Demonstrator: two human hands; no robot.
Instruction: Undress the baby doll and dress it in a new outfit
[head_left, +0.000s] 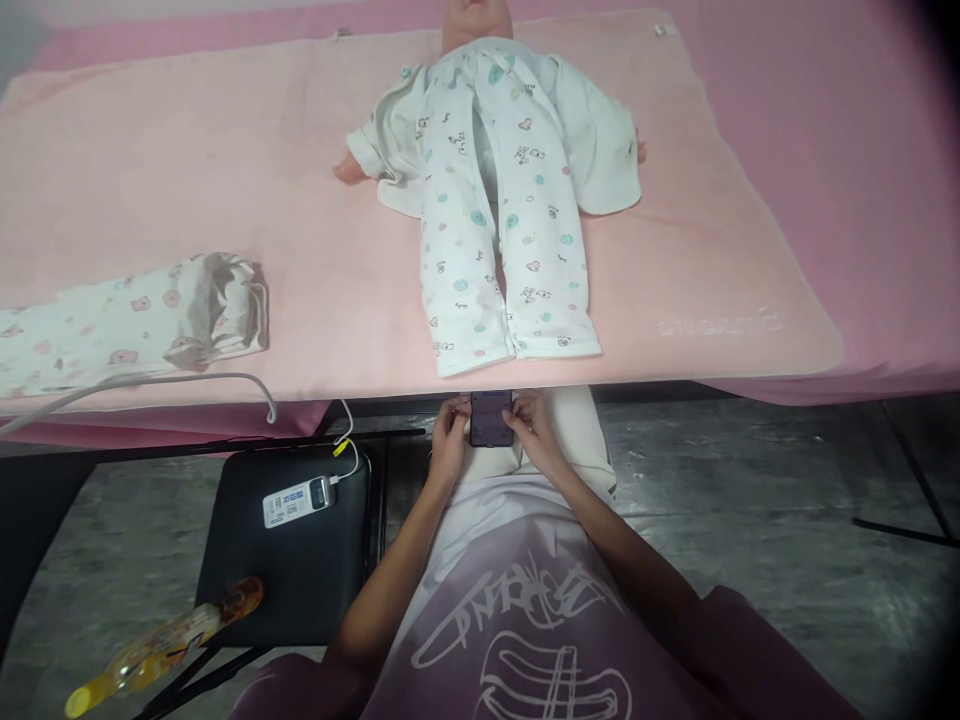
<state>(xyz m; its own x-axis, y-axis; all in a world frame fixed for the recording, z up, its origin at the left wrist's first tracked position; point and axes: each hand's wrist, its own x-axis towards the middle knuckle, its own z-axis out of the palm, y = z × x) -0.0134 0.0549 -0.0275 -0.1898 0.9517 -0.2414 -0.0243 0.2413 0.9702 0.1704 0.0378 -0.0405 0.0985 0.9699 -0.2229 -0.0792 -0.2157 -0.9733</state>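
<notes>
In my lap, just below the table's edge, a dark smartphone is held between both hands. My left hand grips its left side, and my right hand grips the right side with the thumb over its screen. On the table beyond lies a baby doll in a white top. White patterned baby trousers are spread over its front, legs toward me. The top of the doll's head is cut off by the frame.
A pink mat covers the table. Folded patterned cloth lies at the left, near a grey cable. A power bank with a cord rests on a black stool, beside a yellow-capped bottle.
</notes>
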